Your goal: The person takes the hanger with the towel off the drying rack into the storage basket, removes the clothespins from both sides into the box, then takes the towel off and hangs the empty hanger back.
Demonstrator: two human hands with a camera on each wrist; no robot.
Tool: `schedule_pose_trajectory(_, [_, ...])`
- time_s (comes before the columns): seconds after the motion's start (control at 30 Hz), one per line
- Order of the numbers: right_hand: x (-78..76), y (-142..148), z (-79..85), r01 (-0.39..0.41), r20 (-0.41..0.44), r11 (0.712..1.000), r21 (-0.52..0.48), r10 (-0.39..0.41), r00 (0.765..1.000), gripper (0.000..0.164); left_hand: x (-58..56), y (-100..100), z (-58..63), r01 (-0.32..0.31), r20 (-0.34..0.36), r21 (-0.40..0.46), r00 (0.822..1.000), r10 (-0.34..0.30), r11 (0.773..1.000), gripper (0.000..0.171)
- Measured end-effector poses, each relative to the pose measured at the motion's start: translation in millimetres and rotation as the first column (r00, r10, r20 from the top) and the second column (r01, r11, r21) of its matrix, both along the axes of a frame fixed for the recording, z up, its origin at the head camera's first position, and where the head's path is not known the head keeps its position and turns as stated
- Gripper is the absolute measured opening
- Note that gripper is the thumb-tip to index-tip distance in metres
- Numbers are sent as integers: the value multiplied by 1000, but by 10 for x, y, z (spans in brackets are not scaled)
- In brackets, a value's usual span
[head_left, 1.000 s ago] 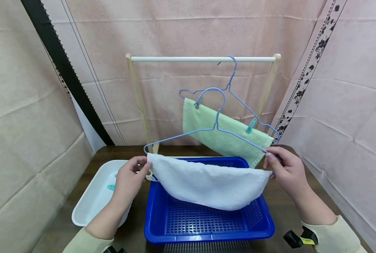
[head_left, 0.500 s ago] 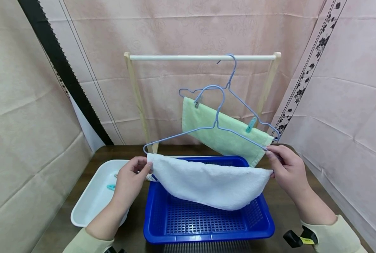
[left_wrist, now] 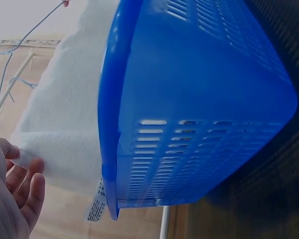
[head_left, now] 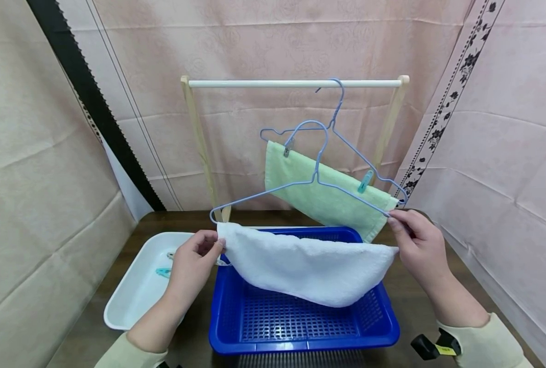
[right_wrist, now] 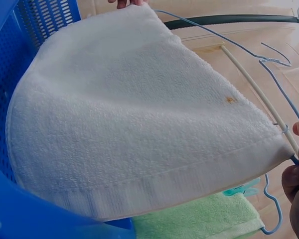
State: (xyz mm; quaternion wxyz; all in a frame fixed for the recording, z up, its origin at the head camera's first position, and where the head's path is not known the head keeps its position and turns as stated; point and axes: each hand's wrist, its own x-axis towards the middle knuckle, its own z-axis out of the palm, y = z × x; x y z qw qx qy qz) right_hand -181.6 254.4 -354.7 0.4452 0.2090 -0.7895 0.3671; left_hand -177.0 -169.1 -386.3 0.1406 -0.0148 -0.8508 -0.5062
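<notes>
A white towel [head_left: 307, 268] sags beneath a blue wire hanger [head_left: 316, 175], in front of the rack in the head view. My left hand [head_left: 193, 263] pinches the towel's left top corner between thumb and fingers. At the other side, my right hand [head_left: 417, 245] grips the hanger's right end, where the towel's right corner meets it. In the left wrist view, a printed label [left_wrist: 96, 204] hangs from the towel's edge. A small brown mark [right_wrist: 231, 100] shows on the cloth in the right wrist view. The hanger's hook is free of the bar.
A blue perforated basket [head_left: 300, 347] stands under the towel. At left is a white tray [head_left: 113, 314] with a teal clothespin [head_left: 163, 272] inside. Behind, a green towel [head_left: 321, 181] hangs tilted, clipped to another blue hanger [head_left: 338, 110] on the rack's bar [head_left: 254, 83].
The held hanger has risen slightly, and my left hand has shifted a little to the right with the towel corner. My right hand has moved up very slightly.
</notes>
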Motion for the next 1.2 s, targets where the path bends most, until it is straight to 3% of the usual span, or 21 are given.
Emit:
schedule_pose_trajectory(0.57, [-4, -41, 48, -25, -80, 1000, -19, 23, 997, 29, 68, 73, -20, 14, -25, -34, 1000, -15, 999, 15])
schedule_pose_trajectory(0.9, [53, -112, 102, -24, -71, 999, -44, 20, 997, 27, 96, 92, -26, 63, -1, -35, 998, -63, 997, 10])
schedule_pose_trajectory(1.2, [48, -120, 109, -22, -68, 999, -48, 19, 998, 26, 106, 108, -47, 70, -27, -55, 997, -71, 996, 8])
